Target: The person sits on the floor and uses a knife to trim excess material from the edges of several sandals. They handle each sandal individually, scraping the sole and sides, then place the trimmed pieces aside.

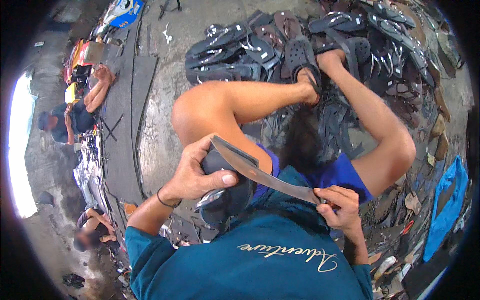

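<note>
The sandal (237, 197) is held above the lap, with the knife's (267, 177) blade lying across it; whether the edge cuts in, I cannot tell. The left hand (197, 167) has its fingers clamped on the sandal, thumb on the near side. Right of the sandal, the right hand (342, 207) wraps its fingers round the knife's handle. Beyond the sandal lie heaped flip-flops (225, 42); far right, a blue cloth (445, 205).

Just behind the grip of the left hand (200, 170), a thin dark band (167, 201) circles the wrist. Nearer the body than both grips is a teal shirt (215, 270), short-sleeved, with pale slanting script (287, 256). Beyond the right hand (340, 206) are violet-blue shorts (345, 175); farther out, a dark, round-holed clog (300, 52) covers the left foot.
</note>
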Motion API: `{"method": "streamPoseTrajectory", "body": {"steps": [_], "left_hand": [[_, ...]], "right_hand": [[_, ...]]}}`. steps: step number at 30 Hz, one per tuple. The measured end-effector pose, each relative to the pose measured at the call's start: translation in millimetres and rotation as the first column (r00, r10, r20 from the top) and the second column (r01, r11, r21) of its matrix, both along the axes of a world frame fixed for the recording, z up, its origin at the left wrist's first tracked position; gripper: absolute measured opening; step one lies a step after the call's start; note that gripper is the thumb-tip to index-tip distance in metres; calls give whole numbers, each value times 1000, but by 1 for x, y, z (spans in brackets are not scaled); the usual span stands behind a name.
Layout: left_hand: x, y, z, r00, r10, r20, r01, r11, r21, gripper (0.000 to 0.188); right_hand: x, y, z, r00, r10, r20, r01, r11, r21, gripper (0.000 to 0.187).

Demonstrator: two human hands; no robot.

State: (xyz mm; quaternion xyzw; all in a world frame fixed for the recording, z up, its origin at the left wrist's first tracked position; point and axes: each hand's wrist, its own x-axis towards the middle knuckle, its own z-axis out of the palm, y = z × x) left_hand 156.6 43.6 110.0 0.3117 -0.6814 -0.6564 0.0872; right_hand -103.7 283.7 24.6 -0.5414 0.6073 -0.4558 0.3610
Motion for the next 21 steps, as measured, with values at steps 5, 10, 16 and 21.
{"method": "streamPoseTrajectory", "body": {"steps": [5, 10, 16, 21], "left_hand": [[-16, 15, 1, 999, -46, -20, 48, 992, 113, 41], [-39, 19, 12, 959, -261, 110, 244, 959, 147, 38], [-55, 21, 19, 902, -403, 157, 373, 908, 191, 41], [-62, 29, 14, 908, -414, 64, 409, 909, 77, 44]], "right_hand": [[-14, -3, 44, 992, 73, -103, -62, 992, 109, 31], [-20, -24, 72, 980, 158, -118, -142, 981, 135, 32], [-10, -47, 86, 986, 158, -61, -150, 982, 116, 31], [-10, -61, 81, 962, 249, 111, -259, 961, 94, 38]]}}
